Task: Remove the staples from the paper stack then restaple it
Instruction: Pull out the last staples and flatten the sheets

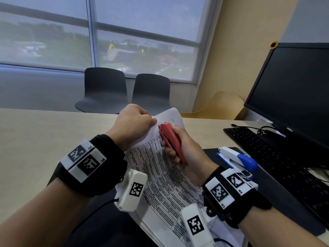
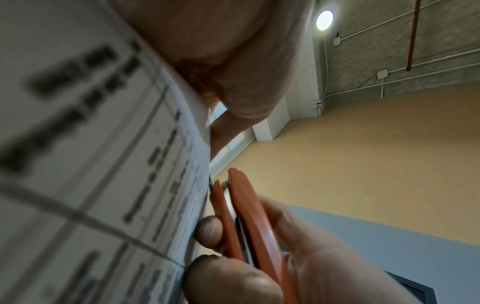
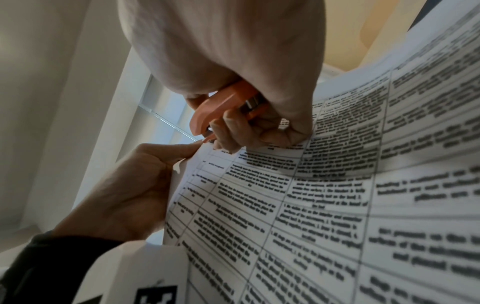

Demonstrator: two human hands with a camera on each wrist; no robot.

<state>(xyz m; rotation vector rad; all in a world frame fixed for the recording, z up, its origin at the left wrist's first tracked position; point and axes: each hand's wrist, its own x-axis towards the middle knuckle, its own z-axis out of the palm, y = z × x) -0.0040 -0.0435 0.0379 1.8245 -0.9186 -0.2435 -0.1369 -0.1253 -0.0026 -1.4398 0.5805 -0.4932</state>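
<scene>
A paper stack (image 1: 165, 177) printed with tables curves up off the desk. My left hand (image 1: 135, 122) pinches its top left corner and lifts it. My right hand (image 1: 179, 150) grips a red staple remover (image 1: 171, 139), whose tip sits against the page near that corner. In the right wrist view the staple remover (image 3: 221, 107) meets the paper stack (image 3: 311, 205) just beside the left hand (image 3: 145, 174). In the left wrist view the staple remover (image 2: 249, 216) lies along the edge of the paper stack (image 2: 103, 164). No staple can be made out.
A blue and white stapler (image 1: 238, 159) lies on a dark mat (image 1: 284, 202) to the right. A black keyboard (image 1: 277, 154) and a monitor (image 1: 293, 86) stand at the far right. Two dark chairs (image 1: 124, 90) face the desk (image 1: 35, 139) beyond its far edge.
</scene>
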